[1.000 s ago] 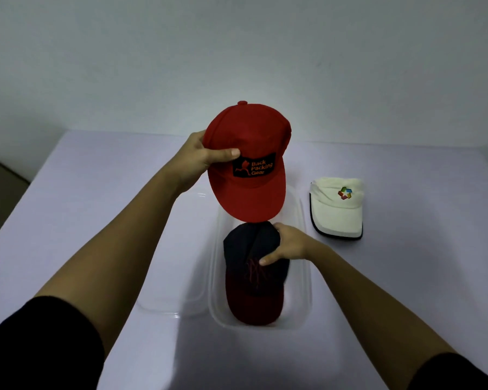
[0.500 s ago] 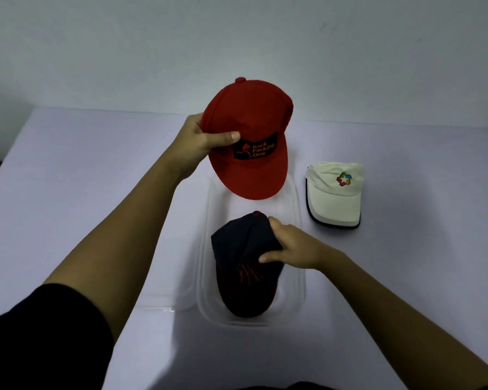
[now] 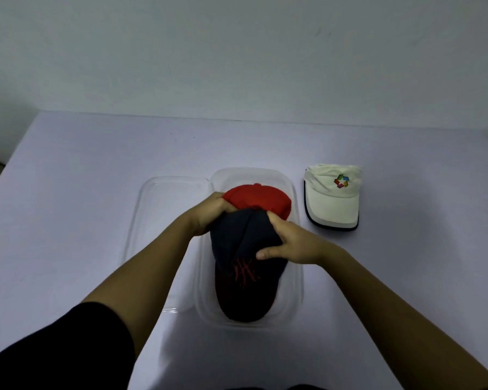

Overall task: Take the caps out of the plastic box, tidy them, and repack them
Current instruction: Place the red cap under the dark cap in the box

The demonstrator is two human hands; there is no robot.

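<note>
Lowest in the frame, two bare forearms reach up from dark sleeves toward the middle of the picture. Between them a clear plastic box (image 3: 297,288) stands on the pale table (image 3: 68,192), and in its near end lies a dark cap (image 3: 247,277) with red stitching, brim toward the bottom of the frame. The right hand (image 3: 292,244) is clamped on the right side of the dark cap's crown, thumb laid across the front and fingers curled over the top edge. The left hand (image 3: 209,212), just left of centre, is closed where the dark cap's crown meets a red cap (image 3: 258,198); which of the two it grips cannot be told. The red cap sits in the far end of the box, partly tucked under the dark cap's crown. Touching the box on its left lies a clear lid (image 3: 158,209), flat on the table. Right of the box, apart from it, a white cap (image 3: 331,197) with a multicoloured logo rests on the table, brim toward the viewer.
</note>
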